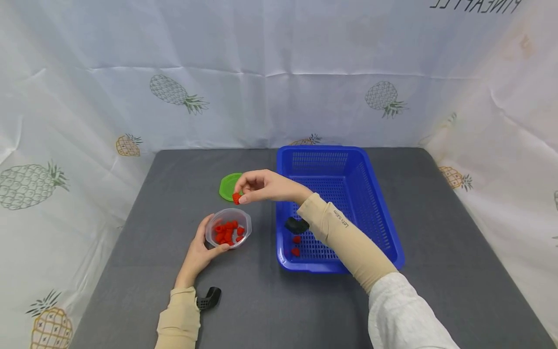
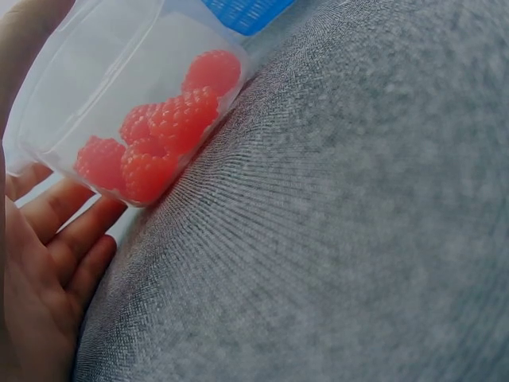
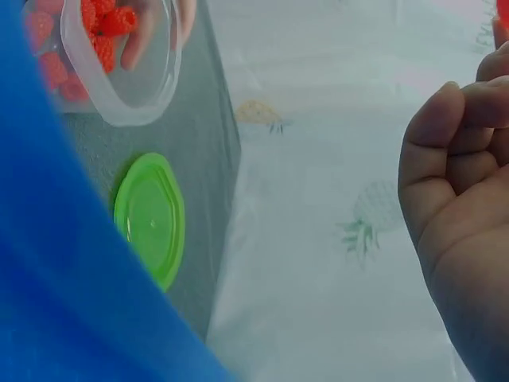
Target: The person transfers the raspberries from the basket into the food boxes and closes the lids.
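Observation:
A clear plastic container with several red raspberries inside stands on the table. My left hand holds it from the left, thumb at the near side and fingers round the far side; the left wrist view shows the raspberries through its wall. My right hand pinches one raspberry between thumb and fingertips, above the table between the container and the blue basket. In the right wrist view only an edge of that raspberry shows at the top right corner.
A blue slotted plastic basket stands to the right, under the right forearm, with two raspberries in its near left corner. The green lid lies behind the container, partly hidden by the right hand. A pineapple-print cloth hangs behind the grey table.

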A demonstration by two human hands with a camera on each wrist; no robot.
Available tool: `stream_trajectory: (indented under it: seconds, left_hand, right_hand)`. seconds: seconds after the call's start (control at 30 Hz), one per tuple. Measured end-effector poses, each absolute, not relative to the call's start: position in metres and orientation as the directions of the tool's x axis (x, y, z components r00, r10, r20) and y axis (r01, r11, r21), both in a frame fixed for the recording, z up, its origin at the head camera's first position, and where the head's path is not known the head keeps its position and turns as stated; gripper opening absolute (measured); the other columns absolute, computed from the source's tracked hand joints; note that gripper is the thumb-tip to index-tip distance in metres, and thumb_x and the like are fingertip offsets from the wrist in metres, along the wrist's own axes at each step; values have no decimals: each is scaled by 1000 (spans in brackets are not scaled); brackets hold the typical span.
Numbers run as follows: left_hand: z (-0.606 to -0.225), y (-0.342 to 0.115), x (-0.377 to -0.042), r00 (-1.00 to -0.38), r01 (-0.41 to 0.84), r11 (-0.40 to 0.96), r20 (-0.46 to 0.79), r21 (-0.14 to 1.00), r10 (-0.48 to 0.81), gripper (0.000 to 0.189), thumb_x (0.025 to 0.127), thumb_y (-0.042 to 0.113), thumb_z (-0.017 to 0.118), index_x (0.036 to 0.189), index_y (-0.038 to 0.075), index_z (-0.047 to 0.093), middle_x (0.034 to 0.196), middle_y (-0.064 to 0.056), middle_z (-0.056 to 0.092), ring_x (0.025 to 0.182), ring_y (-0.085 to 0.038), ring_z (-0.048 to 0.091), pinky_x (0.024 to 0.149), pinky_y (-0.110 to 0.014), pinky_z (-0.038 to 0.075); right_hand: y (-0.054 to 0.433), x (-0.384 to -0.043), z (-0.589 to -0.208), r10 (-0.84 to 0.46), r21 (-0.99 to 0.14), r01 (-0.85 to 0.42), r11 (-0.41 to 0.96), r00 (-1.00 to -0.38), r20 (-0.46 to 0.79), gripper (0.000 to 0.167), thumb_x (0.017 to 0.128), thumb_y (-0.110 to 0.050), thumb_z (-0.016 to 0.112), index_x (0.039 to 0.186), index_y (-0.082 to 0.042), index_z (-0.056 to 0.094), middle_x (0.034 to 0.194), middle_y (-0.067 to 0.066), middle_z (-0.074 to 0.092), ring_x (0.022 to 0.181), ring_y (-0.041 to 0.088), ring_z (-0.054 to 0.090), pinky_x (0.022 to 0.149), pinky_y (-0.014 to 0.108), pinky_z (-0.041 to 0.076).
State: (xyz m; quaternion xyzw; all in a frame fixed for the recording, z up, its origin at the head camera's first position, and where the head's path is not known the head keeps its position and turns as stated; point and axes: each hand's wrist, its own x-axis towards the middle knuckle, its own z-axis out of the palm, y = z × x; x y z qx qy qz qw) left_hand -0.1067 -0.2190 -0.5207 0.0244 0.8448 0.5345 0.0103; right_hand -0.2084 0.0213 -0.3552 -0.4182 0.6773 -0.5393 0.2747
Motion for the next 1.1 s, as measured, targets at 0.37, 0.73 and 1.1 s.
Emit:
stream_trajectory:
  seconds: [0.37,0.73,1.1]
  left_hand:
    - [-524,-221,-109,-996,70,391,45,918,72,89,75,20,76,146,17,22,146,-14,34,134,-32,32,110,-59,24]
    - [-521,-222,-112,-994,98,377,74,921,79,91,74,18,77,147,19,22,145,-14,36,133,-30,34,110,-57,24]
    - [-524,-223,-109,-994,94,404,67,910,81,91,74,21,77,147,18,22,147,-13,33,134,-32,32,110,-60,23]
  right_hand:
    - [-10,-218,-371,-878,-935,-306,181,-478,-13,18,88,-14,62,104,-7,61,74,3,51,65,18,43,63,23,39]
    - [-29,-229,-376,-860,-913,-323,251,-507,-57,17,87,-23,65,101,-13,64,74,11,53,66,26,43,64,28,41]
    - [-39,-243,-392,-845,-844,-347,409,-493,-207,20,86,-26,67,101,-13,65,76,13,57,60,12,43,59,20,38]
